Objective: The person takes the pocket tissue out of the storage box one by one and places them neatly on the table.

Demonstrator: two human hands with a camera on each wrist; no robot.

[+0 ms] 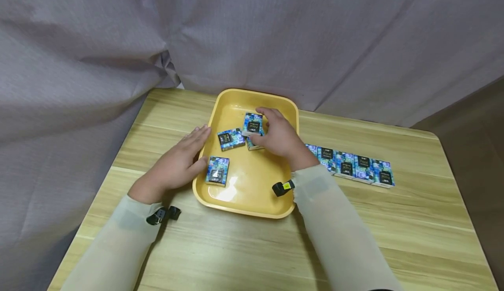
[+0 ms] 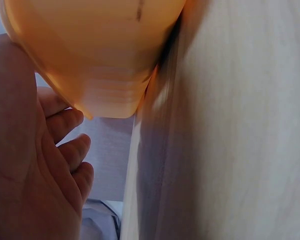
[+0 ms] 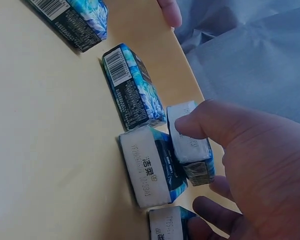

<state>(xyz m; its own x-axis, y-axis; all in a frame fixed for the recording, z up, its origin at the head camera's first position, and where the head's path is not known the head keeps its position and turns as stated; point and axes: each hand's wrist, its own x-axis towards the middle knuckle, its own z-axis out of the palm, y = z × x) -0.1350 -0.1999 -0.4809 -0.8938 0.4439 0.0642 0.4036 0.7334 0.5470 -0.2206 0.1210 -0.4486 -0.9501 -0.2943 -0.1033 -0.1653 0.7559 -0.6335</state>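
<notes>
Small blue floral tissue packs with black labels lie in a yellow tray. My right hand reaches over the tray's right side and pinches one tissue pack between thumb and fingers. In the right wrist view, its thumb presses the white end of that pack, which leans on another pack. Nearby are a tilted pack and one at the near left. My left hand rests against the tray's left rim, fingers loosely extended; in the left wrist view they touch the rim from outside.
Right of the tray, a row of several similar packs lies on the wooden table, partly behind my right forearm. A grey curtain hangs along the table's back edge. Small black wrist devices sit at both cuffs.
</notes>
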